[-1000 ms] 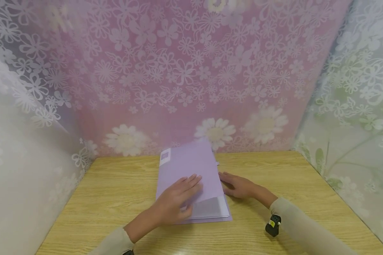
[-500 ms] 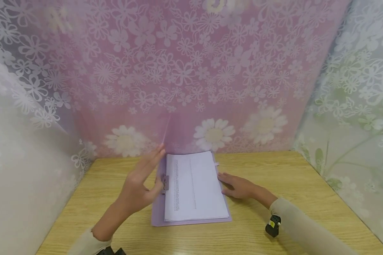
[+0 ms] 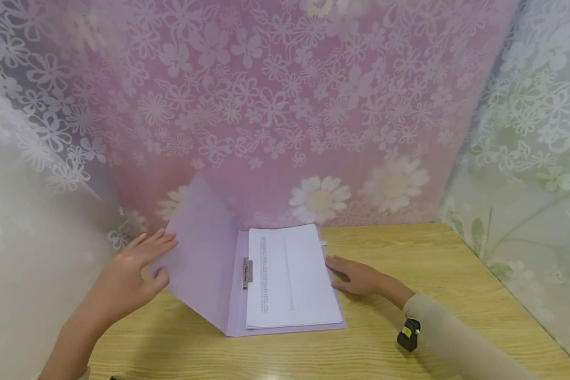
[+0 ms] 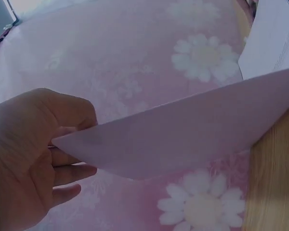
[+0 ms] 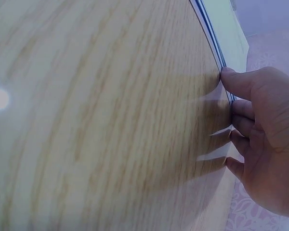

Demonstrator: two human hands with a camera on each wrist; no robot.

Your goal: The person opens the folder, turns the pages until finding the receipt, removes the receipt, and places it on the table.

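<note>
Left hand has the smooth lilac cover pinched, tilted up from its folder on the wood-grain table, crisp rectangular sheets inside, right hand just resting, relaxed, at the edge.

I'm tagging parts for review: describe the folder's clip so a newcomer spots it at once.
On the table lies a purple folder, its cover raised. At the left edge of the papers in the head view, about midway, sits the clip. It alone is small, grey and metallic, beside white papers and purple cover.
</note>
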